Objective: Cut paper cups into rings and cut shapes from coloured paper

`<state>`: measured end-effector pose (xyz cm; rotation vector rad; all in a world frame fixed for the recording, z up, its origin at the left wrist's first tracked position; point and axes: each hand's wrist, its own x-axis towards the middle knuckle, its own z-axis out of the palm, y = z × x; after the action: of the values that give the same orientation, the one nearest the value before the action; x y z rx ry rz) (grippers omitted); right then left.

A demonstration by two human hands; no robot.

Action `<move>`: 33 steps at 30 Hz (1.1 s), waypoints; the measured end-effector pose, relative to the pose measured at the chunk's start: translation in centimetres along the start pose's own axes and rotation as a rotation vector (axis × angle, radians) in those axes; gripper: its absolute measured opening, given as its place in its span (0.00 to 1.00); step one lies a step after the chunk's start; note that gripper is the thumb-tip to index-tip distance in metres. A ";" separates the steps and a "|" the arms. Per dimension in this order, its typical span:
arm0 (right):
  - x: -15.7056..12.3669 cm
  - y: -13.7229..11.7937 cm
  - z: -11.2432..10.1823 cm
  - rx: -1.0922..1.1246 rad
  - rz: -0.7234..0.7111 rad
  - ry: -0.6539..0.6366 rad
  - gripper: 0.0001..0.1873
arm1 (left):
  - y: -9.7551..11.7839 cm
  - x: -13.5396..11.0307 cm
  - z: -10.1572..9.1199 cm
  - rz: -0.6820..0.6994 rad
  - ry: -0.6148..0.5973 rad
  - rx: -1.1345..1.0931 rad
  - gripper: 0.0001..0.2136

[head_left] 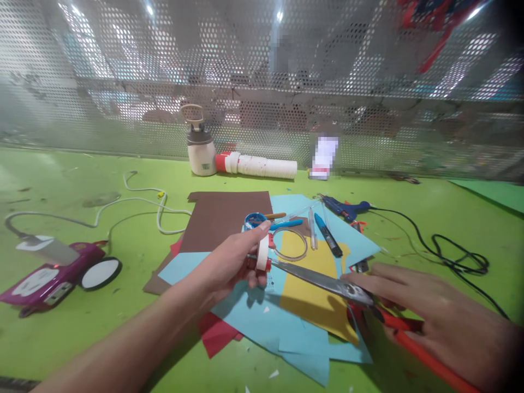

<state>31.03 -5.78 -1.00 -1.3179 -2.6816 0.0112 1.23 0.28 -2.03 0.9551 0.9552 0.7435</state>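
Note:
My left hand (pixel 243 254) is closed around a short white ring-shaped piece (pixel 263 254) with red notched bits along its edge. In my right hand (pixel 434 305) are large scissors (pixel 327 281) with red handles. Their metal blades look nearly closed and point left, the tips at the lower edge of the white piece; whether they touch it I cannot tell. Beneath both hands lie sheets of yellow paper (pixel 301 284), light blue paper (pixel 249 305) and brown paper (pixel 225 221). A thin tape ring (pixel 305 245), a blue tape roll (pixel 254 220) and a black-and-blue marker (pixel 327 234) rest just beyond.
A blue glue gun (pixel 346 208) trails a black cord at the right. To the left sits a purple power strip (pixel 61 273) with a white plug and cable. A spray bottle (pixel 201 155) and a white ribbed tube (pixel 266 166) stand and lie before the perforated metal panel (pixel 254 125).

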 end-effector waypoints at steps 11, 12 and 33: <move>0.1 -0.1 -0.1 0.009 0.017 -0.079 0.22 | 0.0 0.1 0.0 0.008 0.006 -0.005 0.23; 0.1 -0.1 -0.1 0.009 0.013 -0.075 0.23 | 0.1 0.1 0.0 0.010 0.009 -0.005 0.23; 0.2 0.0 -0.1 0.032 0.011 -0.083 0.25 | 0.2 0.1 0.1 0.047 0.046 0.026 0.22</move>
<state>30.98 -5.62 -0.84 -1.3516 -2.7299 0.1116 1.36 0.35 -1.86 0.9894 0.9870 0.7977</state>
